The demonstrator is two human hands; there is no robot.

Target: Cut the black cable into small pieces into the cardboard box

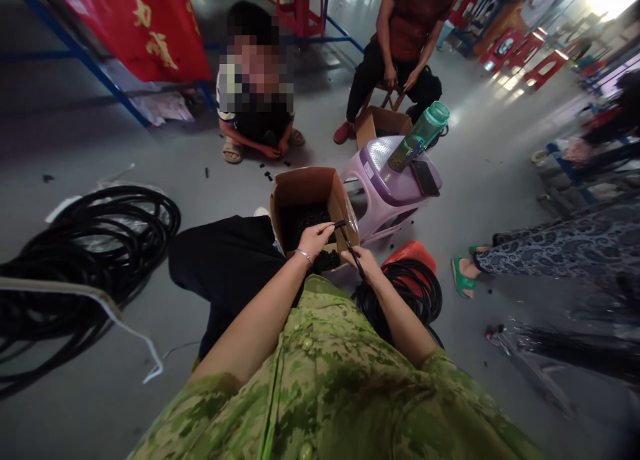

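Observation:
My left hand (316, 237) is closed, pinching a short black tube-like piece (340, 224) over the cardboard box (299, 178). My right hand (369, 263) is wrapped round a thin black tube (356, 255), whose upper end meets or nearly meets the short piece; I cannot tell whether the two are joined. Many small black parts (327, 260) lie inside the box, too dark to make out singly. Beside my right forearm rests a coil of black tubing (425, 293), partly over a red-orange stool or tub (413, 255).
A pink and purple stool (373, 197) holds a green bottle (419, 137) and a phone (426, 178). Large black coils (135, 237) lie on the floor at left. Two people sit or squat opposite, near another box (367, 128). Someone in green slippers (463, 280) stands at right.

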